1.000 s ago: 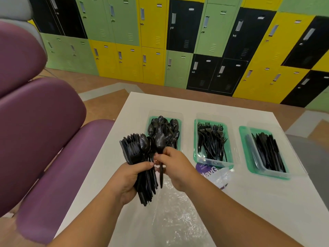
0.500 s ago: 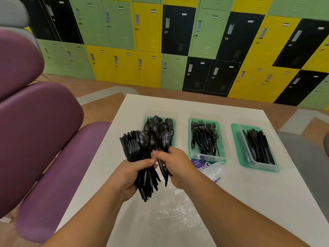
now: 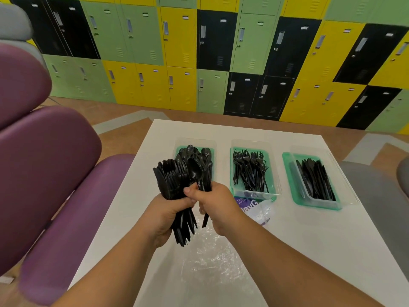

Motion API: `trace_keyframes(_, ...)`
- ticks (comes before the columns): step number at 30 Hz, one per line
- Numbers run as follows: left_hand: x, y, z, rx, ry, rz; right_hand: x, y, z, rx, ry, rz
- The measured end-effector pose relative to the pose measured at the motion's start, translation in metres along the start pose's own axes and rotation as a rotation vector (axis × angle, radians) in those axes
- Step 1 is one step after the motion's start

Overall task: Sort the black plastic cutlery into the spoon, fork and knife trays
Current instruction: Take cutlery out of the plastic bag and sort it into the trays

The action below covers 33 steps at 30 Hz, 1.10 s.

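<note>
My left hand grips a thick bundle of black plastic cutlery upright above the white table. Beside it my right hand pinches the handle of a single black spoon at the bundle's right side. Behind the hands stand three green trays under clear liners: the spoon tray on the left, the fork tray in the middle, the knife tray on the right. Each holds several pieces.
A crumpled clear plastic bag with a purple label lies on the table under my hands. Purple padded seating runs along the table's left edge. A grey seat is at the right. Coloured lockers line the far wall.
My right hand has drawn one spoon out to the bundle's right side, its bowl now standing above the other pieces. Both hands stay in about the same spot.
</note>
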State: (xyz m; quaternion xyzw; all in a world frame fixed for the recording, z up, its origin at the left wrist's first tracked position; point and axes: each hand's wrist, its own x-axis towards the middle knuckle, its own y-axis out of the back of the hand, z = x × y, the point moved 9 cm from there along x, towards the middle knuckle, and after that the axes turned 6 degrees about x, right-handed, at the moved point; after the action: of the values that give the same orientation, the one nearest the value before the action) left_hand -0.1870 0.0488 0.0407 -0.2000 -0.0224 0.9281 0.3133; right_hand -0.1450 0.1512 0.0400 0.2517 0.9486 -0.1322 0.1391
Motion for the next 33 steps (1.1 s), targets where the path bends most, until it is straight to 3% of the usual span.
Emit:
trace_keyframes(14,0.000,-0.010,0.001,-0.003,-0.021,-0.046,0.001,0.014,-0.007,0.053,0.043,0.113)
trace_keyframes(22,0.003,0.004,-0.010,-0.138,0.083,0.068,0.005,0.022,-0.009,-0.007,0.047,0.176)
trace_keyframes(28,0.000,-0.006,-0.013,-0.113,0.129,-0.069,0.002,0.008,0.008,0.152,-0.156,0.039)
trace_keyframes(33,0.000,-0.017,-0.010,-0.170,0.122,-0.154,0.002,0.005,0.012,0.228,-0.239,0.054)
